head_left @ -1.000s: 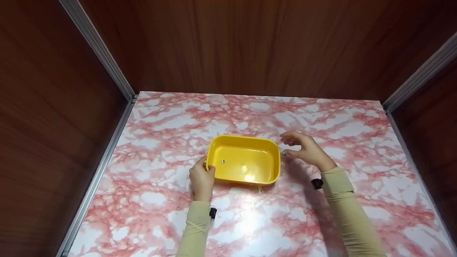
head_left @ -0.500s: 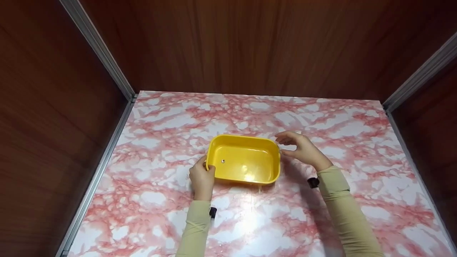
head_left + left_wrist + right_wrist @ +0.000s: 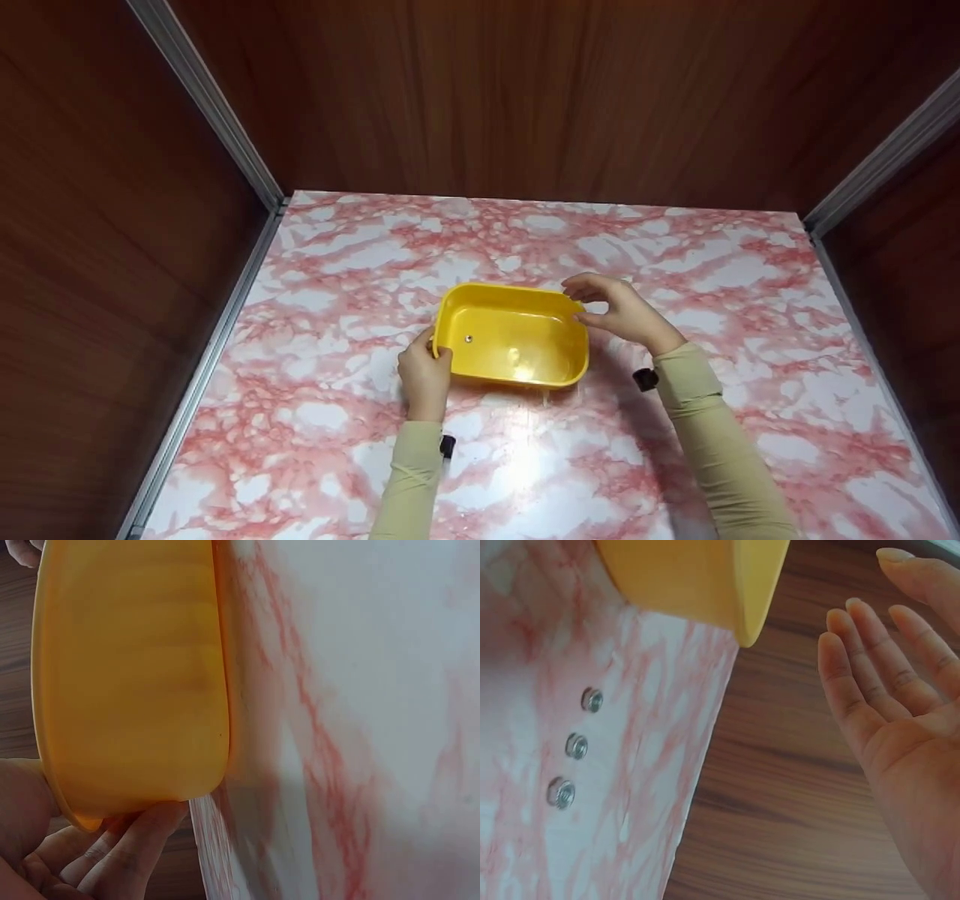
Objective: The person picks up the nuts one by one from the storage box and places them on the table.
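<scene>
A yellow plastic tub (image 3: 517,337) sits mid-table in the head view, with one small metal nut (image 3: 469,339) inside near its left end. My left hand (image 3: 425,375) grips the tub's left end, thumb over the rim and fingers along the outside wall, as the left wrist view also shows. At the tub's right end is my right hand (image 3: 622,311), its fingertips overlapping the rim in the head view. In the right wrist view its fingers (image 3: 874,656) are loosely extended and nothing shows between them. Three metal nuts (image 3: 576,746) lie in a row on the table there, hidden from the head view.
A red-and-white marbled tabletop (image 3: 345,285) bears the tub. Dark wood panels (image 3: 480,97) rise at the back and both sides, with grey metal strips (image 3: 217,105) at the corners. Black wrist cameras (image 3: 645,379) stick out beside both sleeves.
My right hand has moved left, from beside the tub to over its right rim. A nut seen by the right thumb earlier no longer shows in the head view. My left hand stays put.
</scene>
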Tool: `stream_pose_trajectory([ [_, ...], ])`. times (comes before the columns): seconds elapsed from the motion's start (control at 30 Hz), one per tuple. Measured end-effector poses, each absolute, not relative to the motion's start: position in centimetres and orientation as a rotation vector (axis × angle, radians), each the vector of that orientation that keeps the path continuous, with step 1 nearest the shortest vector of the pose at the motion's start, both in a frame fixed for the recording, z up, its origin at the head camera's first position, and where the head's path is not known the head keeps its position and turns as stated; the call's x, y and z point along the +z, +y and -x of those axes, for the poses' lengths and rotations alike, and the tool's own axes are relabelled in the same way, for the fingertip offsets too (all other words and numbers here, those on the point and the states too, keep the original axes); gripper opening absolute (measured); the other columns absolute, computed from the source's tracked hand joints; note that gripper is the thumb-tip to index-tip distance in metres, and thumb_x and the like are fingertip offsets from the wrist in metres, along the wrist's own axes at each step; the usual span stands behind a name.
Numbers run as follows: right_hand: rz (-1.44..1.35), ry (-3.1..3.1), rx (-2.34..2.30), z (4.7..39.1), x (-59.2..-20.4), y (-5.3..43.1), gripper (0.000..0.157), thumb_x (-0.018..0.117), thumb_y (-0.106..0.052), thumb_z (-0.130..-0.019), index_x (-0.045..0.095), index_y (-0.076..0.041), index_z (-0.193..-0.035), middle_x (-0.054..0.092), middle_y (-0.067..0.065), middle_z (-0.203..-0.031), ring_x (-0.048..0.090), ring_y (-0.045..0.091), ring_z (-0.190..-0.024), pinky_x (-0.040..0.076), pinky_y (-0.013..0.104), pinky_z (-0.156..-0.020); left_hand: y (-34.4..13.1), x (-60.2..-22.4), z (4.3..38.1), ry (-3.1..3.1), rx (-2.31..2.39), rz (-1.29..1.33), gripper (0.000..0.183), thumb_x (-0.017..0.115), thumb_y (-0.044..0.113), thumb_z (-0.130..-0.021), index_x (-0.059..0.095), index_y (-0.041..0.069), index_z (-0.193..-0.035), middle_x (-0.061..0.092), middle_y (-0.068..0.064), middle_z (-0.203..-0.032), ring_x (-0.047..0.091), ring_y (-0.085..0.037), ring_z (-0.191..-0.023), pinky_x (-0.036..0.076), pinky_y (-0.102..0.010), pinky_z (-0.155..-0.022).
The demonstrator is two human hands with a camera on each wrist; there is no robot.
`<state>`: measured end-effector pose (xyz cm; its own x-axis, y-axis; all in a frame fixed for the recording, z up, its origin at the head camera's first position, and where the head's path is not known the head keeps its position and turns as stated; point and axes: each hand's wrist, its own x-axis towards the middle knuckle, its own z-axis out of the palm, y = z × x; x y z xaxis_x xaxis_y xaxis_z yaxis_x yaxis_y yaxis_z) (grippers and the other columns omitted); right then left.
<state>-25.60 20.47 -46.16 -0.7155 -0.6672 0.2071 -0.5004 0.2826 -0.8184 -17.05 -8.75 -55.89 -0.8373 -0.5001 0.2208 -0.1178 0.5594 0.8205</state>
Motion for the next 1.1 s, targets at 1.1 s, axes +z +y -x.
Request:
stream_pose_trajectory([
  [1.1, 1.251, 2.346, -1.343, 25.3, -43.9, 16.3, 0.043, 0.063, 0.01, -0.073, 0.052, 0.005, -0.114, 0.056, 0.018, -0.105, 0.052, 0.037, -0.095, 0.038, 0.054, -0.081, -8.8, -55.8, 17.1, -2.377, -1.204, -0.509, 0.035, 0.063, -0.001, -0.067, 0.067, 0.007, -0.101, 0.062, -0.005, -0.069, 0.055, -0.018, -0.056, 0.044, -0.034, -0.05],
])
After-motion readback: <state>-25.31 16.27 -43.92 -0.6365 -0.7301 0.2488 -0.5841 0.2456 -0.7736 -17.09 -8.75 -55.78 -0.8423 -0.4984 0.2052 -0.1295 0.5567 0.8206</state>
